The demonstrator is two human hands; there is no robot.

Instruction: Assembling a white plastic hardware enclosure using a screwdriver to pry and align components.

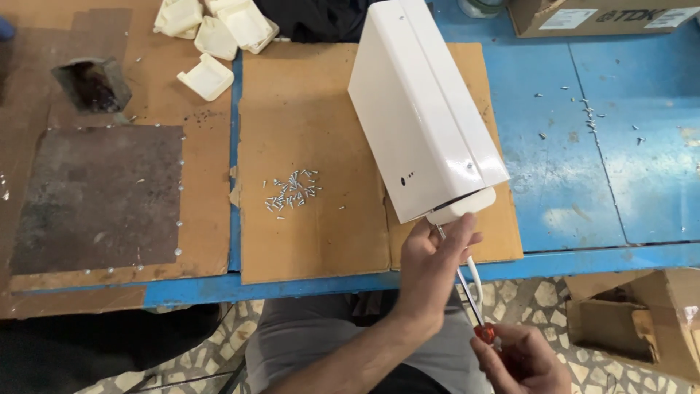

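White glossy metal housing [419, 109] lies slantwise on a sheet of brown cardboard [313, 160], its near end w/ a cream plastic end cap [463, 206] pointing at me. My left hand [432, 266] is right under that cap, fingers [461, 232] curled up against the cap's lower edge and around the thin shaft there, so closed w/ light hold on cap & shaft. My right hand [521, 361] is further below the housing, past the surface edge, fingers wrapped shut round the red handle of a screwdriver [470, 292]; its shaft runs up toward the cap. A thin white cord hangs from the cap beside the shaft.

Left of the housing, on the same cardboard, a small heap of silver screws [292, 193]. Further left, a dark rusty plate [98, 197] on another cardboard sheet. Up-left of the housing, a pile of spare cream caps [215, 29]. Right of the housing, bare blue surface [620, 168] w/ a few stray screws; a cardboard box [598, 16] beyond it, another carton [642, 321] on the floor lower right.
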